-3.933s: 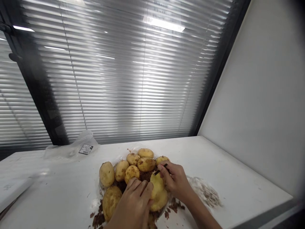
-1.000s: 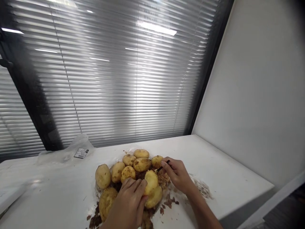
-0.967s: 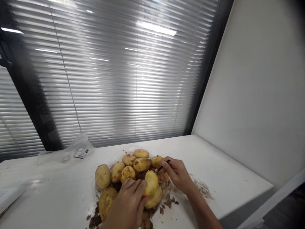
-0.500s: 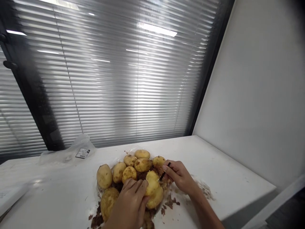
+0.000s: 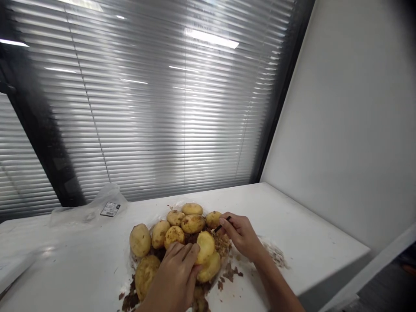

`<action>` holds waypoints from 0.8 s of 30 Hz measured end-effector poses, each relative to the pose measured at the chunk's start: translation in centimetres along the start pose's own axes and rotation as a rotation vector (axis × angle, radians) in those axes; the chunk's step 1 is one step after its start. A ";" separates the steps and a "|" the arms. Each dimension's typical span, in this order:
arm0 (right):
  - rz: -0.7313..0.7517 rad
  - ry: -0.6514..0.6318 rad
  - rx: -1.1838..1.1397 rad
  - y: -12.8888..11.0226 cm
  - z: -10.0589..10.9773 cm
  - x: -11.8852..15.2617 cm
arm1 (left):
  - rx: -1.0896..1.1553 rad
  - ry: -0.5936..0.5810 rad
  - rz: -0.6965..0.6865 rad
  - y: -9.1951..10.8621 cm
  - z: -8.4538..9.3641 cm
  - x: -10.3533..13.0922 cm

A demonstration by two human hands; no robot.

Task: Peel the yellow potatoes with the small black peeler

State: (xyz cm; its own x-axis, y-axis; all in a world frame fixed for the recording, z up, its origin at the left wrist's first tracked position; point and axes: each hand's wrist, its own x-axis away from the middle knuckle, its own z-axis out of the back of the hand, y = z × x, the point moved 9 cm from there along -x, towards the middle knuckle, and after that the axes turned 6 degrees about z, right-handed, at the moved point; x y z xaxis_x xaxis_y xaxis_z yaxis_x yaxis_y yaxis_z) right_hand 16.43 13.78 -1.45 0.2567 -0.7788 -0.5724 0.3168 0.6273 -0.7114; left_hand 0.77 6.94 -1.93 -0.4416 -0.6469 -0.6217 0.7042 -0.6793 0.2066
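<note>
My left hand (image 5: pixel 178 271) is closed around a peeled yellow potato (image 5: pixel 206 245), its fingers curled over the left side. Just below that one is another pale, largely peeled potato (image 5: pixel 211 268). My right hand (image 5: pixel 243 236) pinches a thin black stick-like tool (image 5: pixel 222 224) whose tip points down and left near the held potato. The tool's working end is too small to make out. Around the hands lies a group of several potatoes, among them a large brownish one (image 5: pixel 147 274) beside my left wrist and one (image 5: pixel 213 219) by my right fingertips.
Brown peelings (image 5: pixel 229 273) are scattered under and around the potatoes on the white table (image 5: pixel 87 268). A clear plastic bag (image 5: pixel 94 208) with a label lies at the back left. Small light scraps (image 5: pixel 274 255) sit right of my right forearm. Window blinds and a white wall stand behind.
The black tool has swung to a flatter angle and its tip has moved up, away from the held potato. My left hand keeps its hold. The whole view has shifted slightly.
</note>
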 end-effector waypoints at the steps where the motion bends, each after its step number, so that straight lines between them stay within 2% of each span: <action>1: -0.009 0.018 -0.013 0.1 0.2 0.0 | 0.005 0.000 0.002 -0.1 0.0 0.0; 6: -0.065 -0.093 -0.097 0.6 -0.9 0.3 | 0.009 -0.026 0.006 -0.3 -0.3 0.0; 11: -0.022 0.001 -0.027 0.4 -0.2 0.1 | 0.018 -0.033 0.033 -0.4 -0.3 0.0; 16: -0.043 -0.067 -0.067 0.8 -1.0 0.0 | 0.008 -0.056 0.037 -0.4 -0.6 0.0; 21: -0.040 0.002 -0.070 1.0 -0.4 0.0 | 0.016 -0.033 0.038 -0.6 -0.6 0.1; 24: -0.077 -0.046 -0.132 1.3 -0.9 0.0 | 0.008 -0.023 0.034 -0.6 -0.5 0.1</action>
State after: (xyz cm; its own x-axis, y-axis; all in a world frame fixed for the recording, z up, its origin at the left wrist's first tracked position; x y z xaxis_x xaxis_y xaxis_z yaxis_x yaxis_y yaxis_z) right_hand 16.05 14.61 -2.75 0.2790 -0.8217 -0.4969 0.2151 0.5578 -0.8016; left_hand 0.61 7.47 -2.53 -0.4302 -0.6777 -0.5964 0.7146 -0.6593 0.2337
